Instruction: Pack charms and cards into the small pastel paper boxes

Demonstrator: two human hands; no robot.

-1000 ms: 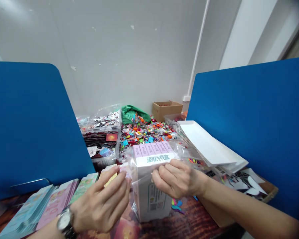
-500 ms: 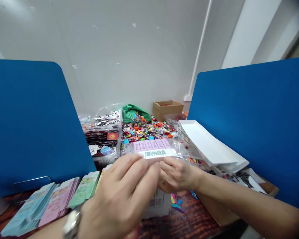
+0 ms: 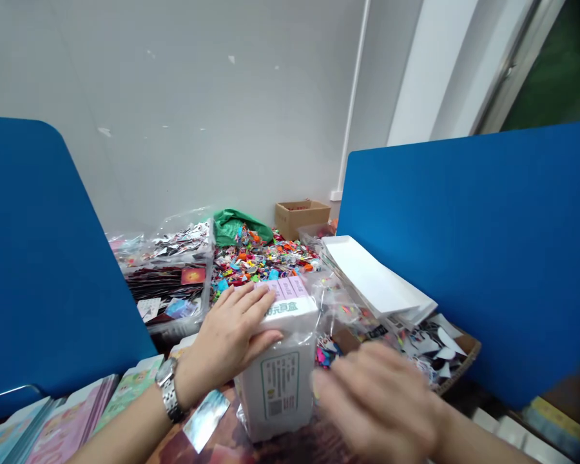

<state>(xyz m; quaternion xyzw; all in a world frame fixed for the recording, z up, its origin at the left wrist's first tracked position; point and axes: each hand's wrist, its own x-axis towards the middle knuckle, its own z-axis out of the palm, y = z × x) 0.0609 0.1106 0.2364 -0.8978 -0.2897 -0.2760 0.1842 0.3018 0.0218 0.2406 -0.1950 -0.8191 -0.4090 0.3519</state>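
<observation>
A white box [image 3: 280, 380] with a printed label stands upright on the table, in a clear plastic bag [image 3: 319, 296]. Small pink packs [image 3: 290, 287] show in a row at its top, behind a white strip with green lettering. My left hand [image 3: 241, 322], with a metal watch on its wrist, grips the box's upper left corner, fingers over the top and thumb along the front. My right hand [image 3: 381, 399] is apart from the box on its right side, smeared by motion; whether it holds anything does not show.
A shiny card [image 3: 206, 420] lies left of the box. Stacks of coloured cards [image 3: 67, 419] stand at the left. Behind are a heap of colourful small pieces [image 3: 261, 258], a cardboard box [image 3: 301, 218] and white trays [image 3: 372, 274]. Blue panels [image 3: 464, 251] flank the table.
My hands were together at the box's top front edge. The right has come away to the right, while the left now rests on the upper left corner. The view has turned right.
</observation>
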